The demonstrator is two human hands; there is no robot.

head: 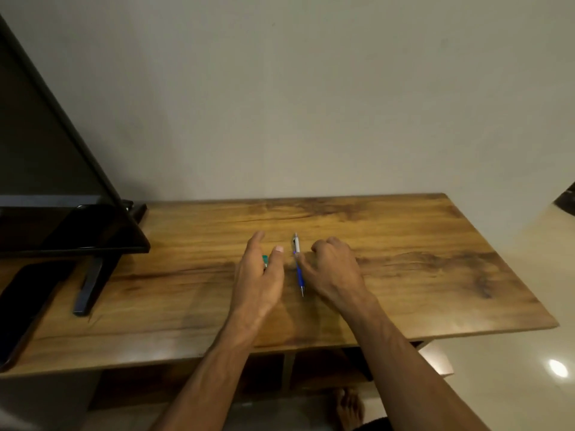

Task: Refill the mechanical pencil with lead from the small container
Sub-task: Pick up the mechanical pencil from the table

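Barely started. Mechanical pencil (pixel 299 273) lies flat on the wooden surface (pixel 404 244), tip toward the person, apparently still assembled. Small green lead container (pixel 265 259) sits under the left hand (pixel 259 275), between its thumb and straight, spread fingers (pixel 256 241), not yet gripped. Right hand (pixel 334 269) is curled with its thumb at the pencil barrel; can't tell if it's pinching. Left to do: open both, load lead, close. Dark monitor (pixel 62 181) at far left, plain wall (pixel 311 88) behind.

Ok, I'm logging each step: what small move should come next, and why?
Probably close the right hand on the pencil and lift it. The pencil lies flat on the table with that hand's thumb right beside it, while the left hand is open at the green container.
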